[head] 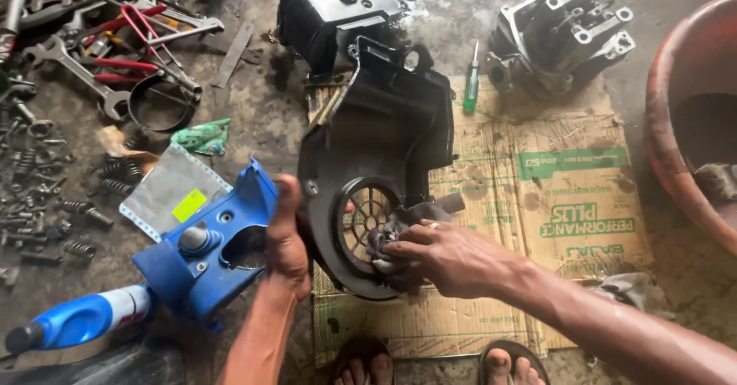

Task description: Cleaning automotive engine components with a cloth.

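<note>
Scanning from the left, I count a heap of spanners (73, 59) and springs (115, 176), one steel ring (163, 102), one blue bottle (80, 320) and one blue cover (203, 251) on the floor. My left hand (285, 243) wraps its fingers round the left rim of the single black fan housing (384, 147), which stands tilted on one flattened cardboard sheet (553, 201). My right hand (453, 256) has its fingers bunched tight on a dark rag (399, 235), pressed against the round grille. One green screwdriver (471, 85) lies above, beside one grey engine block (560, 36). One red tub (691, 116) sits far right.
</note>
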